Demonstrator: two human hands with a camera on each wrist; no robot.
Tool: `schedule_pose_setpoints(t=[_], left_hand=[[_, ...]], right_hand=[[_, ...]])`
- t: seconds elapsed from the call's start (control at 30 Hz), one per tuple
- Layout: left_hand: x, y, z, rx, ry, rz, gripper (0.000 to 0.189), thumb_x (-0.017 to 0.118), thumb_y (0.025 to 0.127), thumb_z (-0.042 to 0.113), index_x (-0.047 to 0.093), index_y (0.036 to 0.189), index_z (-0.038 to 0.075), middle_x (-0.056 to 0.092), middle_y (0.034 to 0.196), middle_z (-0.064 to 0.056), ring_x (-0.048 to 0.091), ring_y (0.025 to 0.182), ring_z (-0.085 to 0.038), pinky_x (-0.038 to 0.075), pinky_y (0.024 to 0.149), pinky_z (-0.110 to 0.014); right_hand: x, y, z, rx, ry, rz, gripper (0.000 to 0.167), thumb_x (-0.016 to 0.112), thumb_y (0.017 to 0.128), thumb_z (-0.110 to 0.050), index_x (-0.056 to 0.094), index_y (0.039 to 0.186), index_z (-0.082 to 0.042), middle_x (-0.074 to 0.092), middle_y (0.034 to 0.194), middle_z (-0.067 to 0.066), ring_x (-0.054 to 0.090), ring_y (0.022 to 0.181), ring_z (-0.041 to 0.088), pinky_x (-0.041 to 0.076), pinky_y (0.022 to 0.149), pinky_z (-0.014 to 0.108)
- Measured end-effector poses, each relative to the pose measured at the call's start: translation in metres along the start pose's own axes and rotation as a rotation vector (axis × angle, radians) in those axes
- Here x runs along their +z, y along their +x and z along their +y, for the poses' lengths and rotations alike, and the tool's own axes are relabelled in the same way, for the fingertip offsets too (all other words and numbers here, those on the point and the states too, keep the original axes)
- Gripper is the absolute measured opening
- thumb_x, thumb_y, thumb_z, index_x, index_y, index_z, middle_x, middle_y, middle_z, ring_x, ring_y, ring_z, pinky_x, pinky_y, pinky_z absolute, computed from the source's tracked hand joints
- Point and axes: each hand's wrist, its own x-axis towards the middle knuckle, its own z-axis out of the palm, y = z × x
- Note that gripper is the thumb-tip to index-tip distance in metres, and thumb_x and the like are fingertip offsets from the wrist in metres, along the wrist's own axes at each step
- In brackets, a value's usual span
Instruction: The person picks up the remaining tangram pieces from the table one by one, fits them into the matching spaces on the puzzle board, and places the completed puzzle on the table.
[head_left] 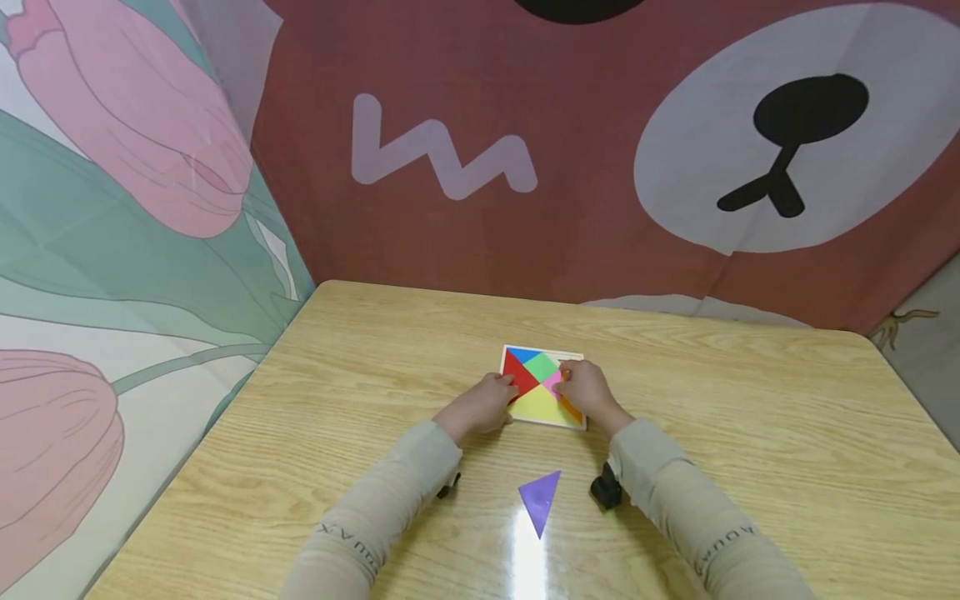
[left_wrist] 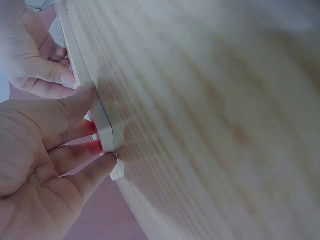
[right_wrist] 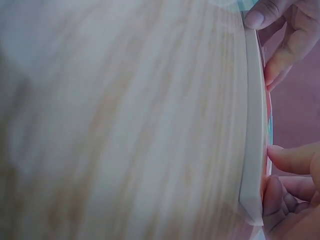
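Note:
A shallow tangram tray [head_left: 547, 425] lies on the table, with red, blue, green, pink and yellow flat pieces fitted together inside it. My left hand [head_left: 486, 402] grips the tray's left side, thumb at the outer edge and fingertips over the red triangle [head_left: 517, 372]. At the right side, my right hand [head_left: 591, 388] has curled fingers on the orange piece [head_left: 572, 409], partly hiding it, with a fingertip by the pink piece [head_left: 551, 381]. In the left wrist view the left hand [left_wrist: 55, 150] holds the tray's rim [left_wrist: 102, 122]. Nearer me lies a purple triangle [head_left: 540, 500].
The wood-grain table [head_left: 375, 350] extends widely around the tray. Behind it hangs a printed cloth [head_left: 465, 233] with a bear face. A dark wrist device [head_left: 606, 490] sits under the right sleeve, near the tabletop.

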Motion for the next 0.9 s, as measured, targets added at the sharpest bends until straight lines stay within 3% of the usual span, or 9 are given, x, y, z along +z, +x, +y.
schedule_pose_setpoints(t=[0.1, 0.23, 0.33, 0.47, 0.7, 0.9], left_hand=[[0.0, 0.0, 0.0, 0.004, 0.006, 0.004, 0.04, 0.06, 0.081, 0.022, 0.053, 0.116, 0.004, 0.043, 0.126, -0.014, 0.037, 0.116, -0.027, 0.026, 0.099, -0.03], [0.0, 0.001, -0.001, 0.005, 0.005, -0.003, 0.041, 0.059, 0.081, 0.022, 0.052, 0.117, 0.003, 0.043, 0.126, -0.014, 0.037, 0.116, -0.028, 0.026, 0.099, -0.03], [0.0, 0.001, -0.001, 0.001, -0.001, -0.008, 0.042, 0.059, 0.081, 0.022, 0.052, 0.118, 0.003, 0.043, 0.127, -0.014, 0.036, 0.117, -0.027, 0.025, 0.099, -0.03], [-0.001, 0.0, 0.0, -0.001, -0.001, -0.01, 0.043, 0.06, 0.081, 0.022, 0.051, 0.118, 0.002, 0.043, 0.127, -0.014, 0.036, 0.117, -0.027, 0.025, 0.099, -0.03], [-0.001, 0.0, 0.0, 0.006, 0.019, -0.014, 0.041, 0.059, 0.081, 0.022, 0.053, 0.116, 0.003, 0.044, 0.126, -0.014, 0.036, 0.118, -0.026, 0.024, 0.099, -0.03], [-0.002, 0.0, 0.001, 0.0, 0.011, -0.016, 0.042, 0.059, 0.081, 0.022, 0.052, 0.118, 0.003, 0.043, 0.127, -0.013, 0.035, 0.118, -0.026, 0.025, 0.099, -0.03]], right_hand=[[0.0, 0.0, -0.002, -0.014, -0.016, -0.011, 0.01, 0.064, 0.072, -0.003, 0.056, 0.073, 0.002, 0.039, 0.053, 0.001, 0.036, 0.052, 0.015, 0.03, 0.049, 0.023], [-0.001, -0.001, -0.001, -0.035, -0.032, -0.019, 0.017, 0.064, 0.071, -0.003, 0.049, 0.064, -0.001, 0.037, 0.052, 0.001, 0.034, 0.05, 0.015, 0.028, 0.048, 0.023], [-0.002, -0.002, -0.001, -0.029, -0.022, -0.036, 0.012, 0.065, 0.07, -0.003, 0.056, 0.075, 0.003, 0.044, 0.059, 0.004, 0.04, 0.057, 0.018, 0.034, 0.053, 0.026], [-0.003, -0.004, 0.0, -0.019, 0.005, -0.081, 0.028, 0.065, 0.07, -0.004, 0.059, 0.095, 0.007, 0.051, 0.072, 0.008, 0.045, 0.069, 0.022, 0.04, 0.063, 0.031], [-0.006, -0.014, 0.001, -0.079, 0.051, -0.144, 0.025, 0.065, 0.071, -0.004, 0.059, 0.093, 0.007, 0.051, 0.075, 0.008, 0.045, 0.071, 0.021, 0.041, 0.067, 0.033], [-0.011, -0.027, -0.003, -0.163, 0.054, -0.138, 0.023, 0.066, 0.069, -0.002, 0.058, 0.089, 0.008, 0.053, 0.075, 0.009, 0.048, 0.071, 0.022, 0.044, 0.065, 0.034]])
